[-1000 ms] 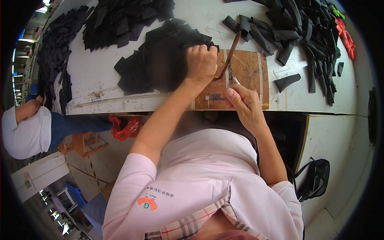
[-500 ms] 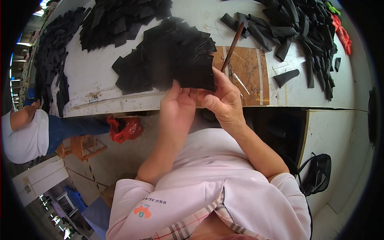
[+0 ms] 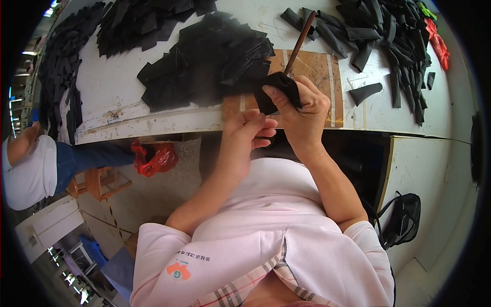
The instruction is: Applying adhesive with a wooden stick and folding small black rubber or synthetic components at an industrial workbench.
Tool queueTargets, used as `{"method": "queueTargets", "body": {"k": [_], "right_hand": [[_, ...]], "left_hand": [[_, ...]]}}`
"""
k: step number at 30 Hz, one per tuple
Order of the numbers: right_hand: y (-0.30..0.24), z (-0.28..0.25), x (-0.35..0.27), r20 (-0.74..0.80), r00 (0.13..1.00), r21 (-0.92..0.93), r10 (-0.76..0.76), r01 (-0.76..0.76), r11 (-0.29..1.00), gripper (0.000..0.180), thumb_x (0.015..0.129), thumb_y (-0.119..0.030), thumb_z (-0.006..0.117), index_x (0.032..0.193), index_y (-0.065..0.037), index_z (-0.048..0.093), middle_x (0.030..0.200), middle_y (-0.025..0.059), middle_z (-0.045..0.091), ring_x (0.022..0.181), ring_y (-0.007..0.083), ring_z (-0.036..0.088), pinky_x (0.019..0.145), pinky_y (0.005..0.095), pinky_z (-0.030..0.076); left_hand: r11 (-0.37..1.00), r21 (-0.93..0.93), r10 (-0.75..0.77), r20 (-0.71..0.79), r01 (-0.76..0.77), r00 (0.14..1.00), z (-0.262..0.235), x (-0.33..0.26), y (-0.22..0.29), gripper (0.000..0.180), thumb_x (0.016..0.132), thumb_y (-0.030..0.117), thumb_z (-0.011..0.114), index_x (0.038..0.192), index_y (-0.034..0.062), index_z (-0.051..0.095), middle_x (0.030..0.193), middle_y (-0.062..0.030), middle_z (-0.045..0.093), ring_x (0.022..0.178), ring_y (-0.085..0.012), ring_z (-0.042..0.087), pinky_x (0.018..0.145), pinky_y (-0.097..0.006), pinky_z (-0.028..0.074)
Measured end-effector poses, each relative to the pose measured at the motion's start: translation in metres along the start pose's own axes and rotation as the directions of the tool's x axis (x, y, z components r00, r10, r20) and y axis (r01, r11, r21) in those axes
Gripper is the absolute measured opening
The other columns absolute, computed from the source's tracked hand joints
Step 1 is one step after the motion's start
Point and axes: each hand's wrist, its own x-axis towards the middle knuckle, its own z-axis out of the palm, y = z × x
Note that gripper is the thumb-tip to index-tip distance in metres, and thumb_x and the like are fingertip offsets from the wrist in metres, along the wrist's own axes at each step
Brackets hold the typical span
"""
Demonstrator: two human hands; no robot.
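One small black piece (image 3: 279, 89) was clamped in the right hand (image 3: 302, 115), thumb pressed on top and fingers wrapped under, held just above the table's near edge (image 3: 153, 123) over the brown board (image 3: 319, 71). Left hand (image 3: 248, 135) sat just below it, fingers loosely curled and together, touching the right hand; it seemed to hold nothing. Progress looked mid-batch: a big heap of flat black pieces (image 3: 209, 56) lay at centre, and many rolled or folded black pieces (image 3: 394, 46) were spread at the right. A thin brown stick (image 3: 299, 36) leaned over the board. Packages: a red plastic bag (image 3: 153, 156) under the table, a black bag (image 3: 404, 217) on the floor at right. No readable labels or signs.
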Motion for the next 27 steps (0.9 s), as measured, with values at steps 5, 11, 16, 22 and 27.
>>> {"method": "queueTargets", "body": {"k": [5,11,16,22,27], "right_hand": [[0.005,-0.01,-0.004,0.038,0.995,-0.186,-0.088,0.093,0.978,0.011,0.063,-0.004,0.07,0.068,-0.002,0.061,0.057,0.0058,0.046,0.047,0.0176,0.046,0.044,0.029,0.037],[0.021,-0.014,-0.002,0.082,0.916,-0.369,-0.393,0.394,0.842,0.026,0.049,0.002,0.064,0.073,-0.003,0.059,0.065,0.0051,0.047,0.058,0.0198,0.05,0.047,0.0293,0.041],[0.024,-0.02,-0.004,0.203,0.834,-0.516,-0.513,0.536,0.668,0.022,0.053,-0.001,0.061,0.075,-0.002,0.057,0.066,0.0039,0.042,0.057,0.0177,0.047,0.045,0.0278,0.039],[0.029,-0.022,-0.004,0.278,0.74,-0.585,-0.612,0.636,0.503,0.015,0.059,-0.001,0.06,0.073,-0.001,0.057,0.065,0.003,0.039,0.056,0.0151,0.044,0.045,0.0255,0.037],[0.022,-0.027,-0.015,0.327,0.836,-0.447,-0.442,0.548,0.707,0.025,0.064,-0.016,0.066,0.083,-0.002,0.058,0.071,0.0046,0.045,0.061,0.0192,0.048,0.051,0.0285,0.041]], "left_hand": [[0.845,0.364,0.414,0.018,-0.391,0.91,0.013,-0.013,0.018,0.023,0.084,0.024,0.053,0.089,0.0016,0.056,0.078,-0.005,0.059,0.069,-0.0102,0.054,0.058,-0.021,0.042],[0.905,0.331,0.264,0.061,-0.269,0.963,0.024,0.0,0.032,0.021,0.082,0.022,0.056,0.084,0.0013,0.057,0.073,-0.0043,0.058,0.062,-0.0092,0.054,0.053,-0.022,0.043],[0.982,0.146,0.114,0.025,-0.116,0.993,0.023,0.006,0.035,0.012,0.078,0.01,0.052,0.083,-0.0002,0.056,0.071,-0.0051,0.058,0.058,-0.0108,0.055,0.049,-0.023,0.046],[0.989,0.116,0.098,-0.046,-0.092,0.994,0.021,0.017,0.03,0.013,0.074,0.004,0.05,0.084,-0.0022,0.056,0.069,-0.0052,0.058,0.053,-0.0108,0.054,0.045,-0.022,0.046],[0.88,0.363,0.32,0.025,-0.307,0.947,0.023,0.016,0.021,0.006,0.078,0.002,0.054,0.08,-0.0025,0.057,0.066,-0.0037,0.058,0.053,-0.0049,0.053,0.042,-0.017,0.042]]}}
